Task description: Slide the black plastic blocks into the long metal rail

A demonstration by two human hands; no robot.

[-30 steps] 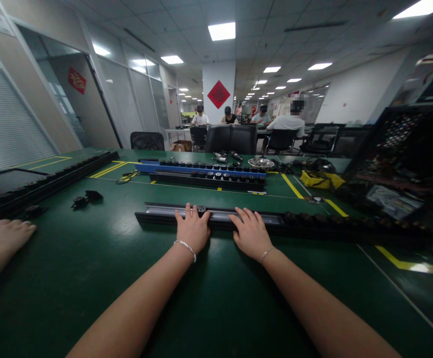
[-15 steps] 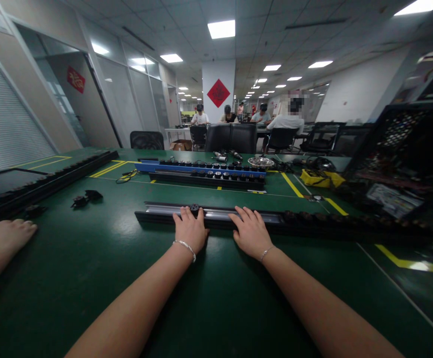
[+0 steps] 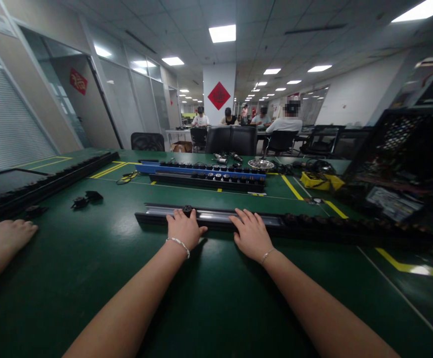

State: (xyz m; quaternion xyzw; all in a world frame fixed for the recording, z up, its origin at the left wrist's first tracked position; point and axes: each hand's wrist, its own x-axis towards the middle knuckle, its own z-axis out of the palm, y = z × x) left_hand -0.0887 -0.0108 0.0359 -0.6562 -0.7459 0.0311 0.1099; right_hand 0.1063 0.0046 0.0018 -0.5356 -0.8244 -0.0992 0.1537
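Note:
A long black rail with a pale inner channel lies across the green table in front of me. My left hand has its fingertips around a small round black module standing in the channel, its thumb held out to the right. Further right, my right hand rests on the rail's near side, fingers spread over the channel and nothing between them. Several black modules sit in a row at the rail's right part.
Behind lie a blue rail and another black rail, both with modules. Two loose black parts lie to the left, near another person's hand. A metal bowl, yellow box and dark equipment stand back right.
My left hand has slid a little to the left along the rail, and the round black module has moved with it. Its thumb now points outward. My right hand stays put.

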